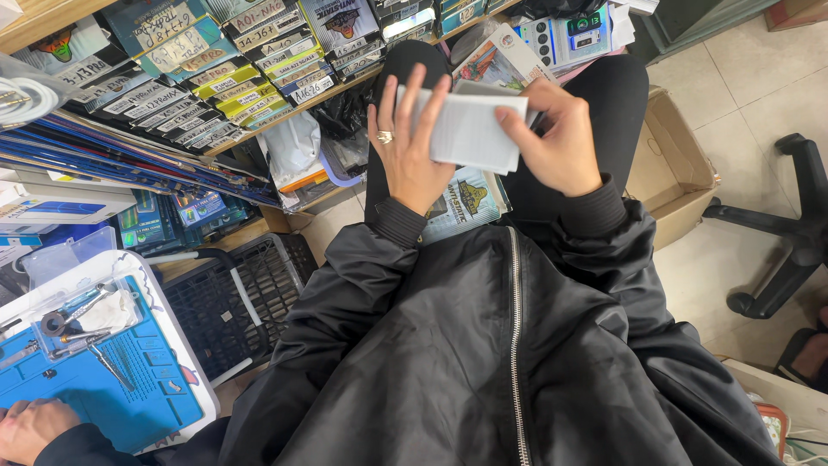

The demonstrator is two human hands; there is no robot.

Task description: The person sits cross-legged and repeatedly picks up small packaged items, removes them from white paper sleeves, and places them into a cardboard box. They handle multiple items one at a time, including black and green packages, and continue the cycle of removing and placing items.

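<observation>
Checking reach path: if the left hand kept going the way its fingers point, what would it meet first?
Likely the shelf edge stacked with labelled flat boxes. The left hand points up past the white packet it holds; depth is unclear.

Up top, the wooden shelf (285, 110) carries a tight row of flat labelled boxes (220, 69), standing on edge and leaning. Down on the pale tiled floor (742, 95), an open cardboard box (677, 168) sits beside the knees, a black plastic crate (250, 293) on the other side, an office chair base (789, 242) nearby.
</observation>
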